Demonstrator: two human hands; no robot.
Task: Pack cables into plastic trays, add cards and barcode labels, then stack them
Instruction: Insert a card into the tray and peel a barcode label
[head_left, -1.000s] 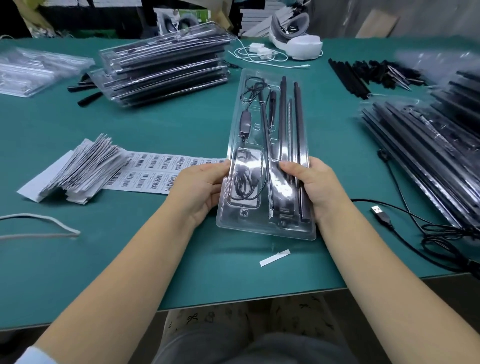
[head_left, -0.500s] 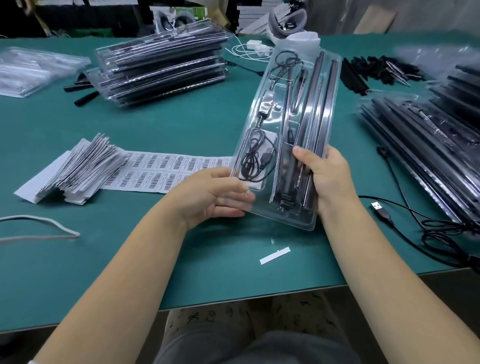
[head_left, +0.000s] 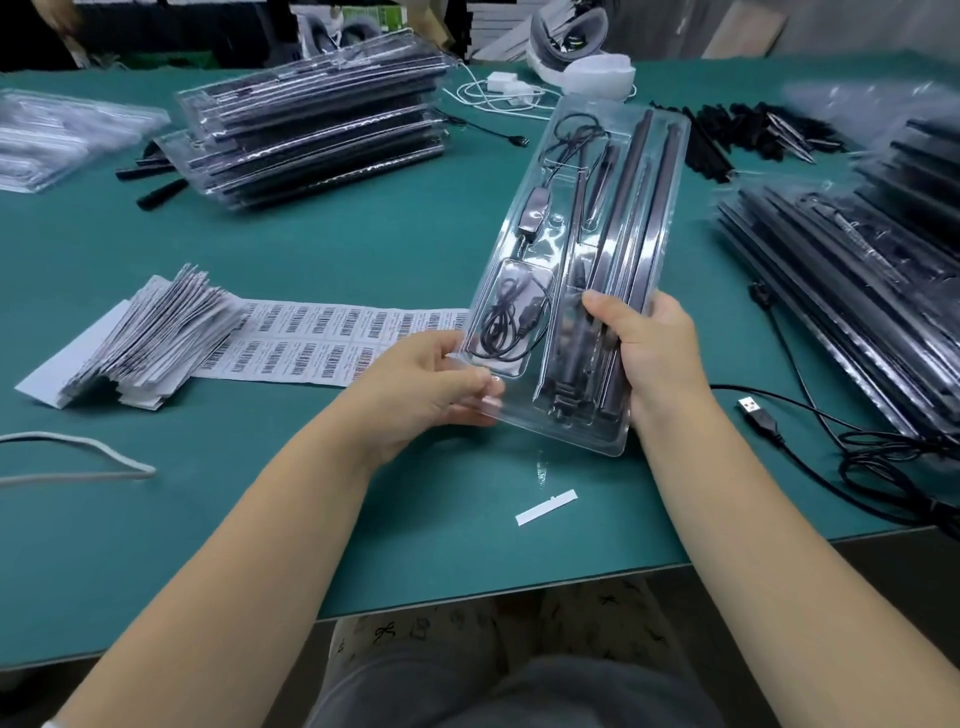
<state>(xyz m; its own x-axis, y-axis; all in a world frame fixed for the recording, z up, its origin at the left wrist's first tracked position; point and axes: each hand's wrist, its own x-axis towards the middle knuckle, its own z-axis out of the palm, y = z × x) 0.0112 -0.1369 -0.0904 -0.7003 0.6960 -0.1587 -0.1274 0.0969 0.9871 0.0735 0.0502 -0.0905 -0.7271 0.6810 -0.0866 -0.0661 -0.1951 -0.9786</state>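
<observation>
Head view, over a green table mat (head_left: 363, 249).

Clear plastic tray (head_left: 571, 270) held up off the mat, tilted, far end leaning away and to the right. Right hand (head_left: 657, 353) wrapped round the tray's near right edge, thumb on top across the long dark rods (head_left: 631, 218), fingers curled beneath. Left hand (head_left: 431, 389) pinching the tray's near left corner, fingertips (head_left: 485, 384) bent against the clear rim.

Inside the tray: coiled black cable (head_left: 511, 325) in the near left pocket, its inline controller (head_left: 531, 215) further up the left side, a loop of wire at the far end; rods filling the right-hand channels.

Left of the tray, flat on the mat: sheet of barcode labels (head_left: 322, 338), its right end passing behind the left hand. Further left of the tray, lying over the sheet's left end: fanned pile of cards (head_left: 150, 338). Beyond the tray's left side, well apart: stack of packed trays (head_left: 317, 124). Right of the tray: a second stack of trays (head_left: 857, 280), partly blurred. Near the tray's right, below that stack: loose black USB cable (head_left: 758, 415), plug end up on the mat. Just below the tray's near end: small white paper strip (head_left: 546, 506). Far left of the tray, at the mat's edge: white cord (head_left: 78, 457).
</observation>
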